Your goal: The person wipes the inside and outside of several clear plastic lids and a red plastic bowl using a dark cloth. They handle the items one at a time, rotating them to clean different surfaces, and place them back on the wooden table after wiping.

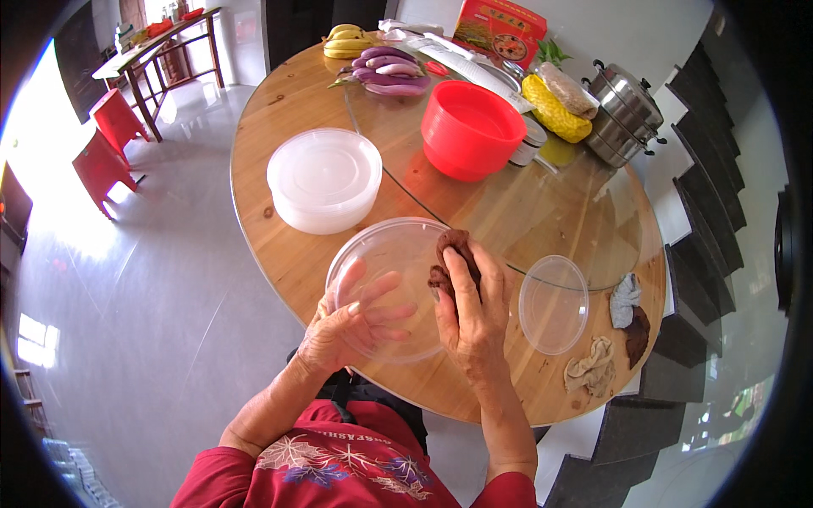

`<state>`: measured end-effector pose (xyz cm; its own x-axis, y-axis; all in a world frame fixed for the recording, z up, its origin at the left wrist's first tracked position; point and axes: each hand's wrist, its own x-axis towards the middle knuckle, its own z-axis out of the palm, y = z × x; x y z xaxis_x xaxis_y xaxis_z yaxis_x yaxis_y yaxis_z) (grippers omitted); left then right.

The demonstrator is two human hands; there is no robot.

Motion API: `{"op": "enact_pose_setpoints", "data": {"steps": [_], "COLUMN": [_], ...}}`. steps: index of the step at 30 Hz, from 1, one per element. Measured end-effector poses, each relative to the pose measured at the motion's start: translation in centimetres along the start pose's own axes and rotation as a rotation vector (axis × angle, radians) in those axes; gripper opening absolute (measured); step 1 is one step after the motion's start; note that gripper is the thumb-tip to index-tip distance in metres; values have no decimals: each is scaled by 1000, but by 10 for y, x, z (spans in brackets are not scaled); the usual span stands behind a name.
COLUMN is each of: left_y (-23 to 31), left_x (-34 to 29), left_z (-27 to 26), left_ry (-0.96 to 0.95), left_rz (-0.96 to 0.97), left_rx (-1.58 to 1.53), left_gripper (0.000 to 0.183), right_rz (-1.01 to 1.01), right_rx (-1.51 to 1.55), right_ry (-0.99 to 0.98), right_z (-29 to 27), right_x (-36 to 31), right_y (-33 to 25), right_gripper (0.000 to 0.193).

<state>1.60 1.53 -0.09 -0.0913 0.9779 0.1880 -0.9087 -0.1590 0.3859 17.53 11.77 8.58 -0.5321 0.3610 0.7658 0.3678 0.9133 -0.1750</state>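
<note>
A clear round plastic lid point(394, 245) is tilted toward me over the near edge of the round table. My left hand point(360, 317) supports it, fingers spread and showing through the see-through plastic. A bunched dark brown cloth point(455, 245) is gripped in my right hand point(474, 309), at the lid's right rim. Just right of that hand, another clear round plastic piece point(553, 305) lies on the wood. To the far left of the lid stand white translucent round tubs point(324, 186), stacked with a lid on top.
Further back are a red plastic basin point(472, 131), purple eggplants point(389, 72), bananas point(345, 41), a yellow bag point(555, 110), a red box point(500, 32) and a steel steamer pot point(622, 114). Crumpled cloths point(590, 368) lie at the right edge. Dark stairs point(703, 288) rise beside the table point(262, 152).
</note>
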Motion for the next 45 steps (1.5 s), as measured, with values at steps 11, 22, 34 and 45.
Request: {"op": "enact_pose_setpoints", "data": {"steps": [11, 22, 34, 45], "left_y": [-14, -12, -31, -10], "left_x": [-2, -2, 3, 4], "left_z": [-12, -5, 17, 6], "left_ry": [5, -82, 113, -68], "left_rz": [15, 24, 28, -37], "left_rx": [-11, -50, 202, 67], "left_gripper": [69, 62, 80, 58], "right_rz": [-217, 49, -287, 190], "right_rx": [76, -21, 48, 64], "right_ry": [-146, 49, -82, -10], "right_z": [7, -8, 11, 0], "right_x": [-74, -32, 6, 15], "right_y": [-32, -13, -39, 11], "right_gripper": [31, 36, 38, 40]}}
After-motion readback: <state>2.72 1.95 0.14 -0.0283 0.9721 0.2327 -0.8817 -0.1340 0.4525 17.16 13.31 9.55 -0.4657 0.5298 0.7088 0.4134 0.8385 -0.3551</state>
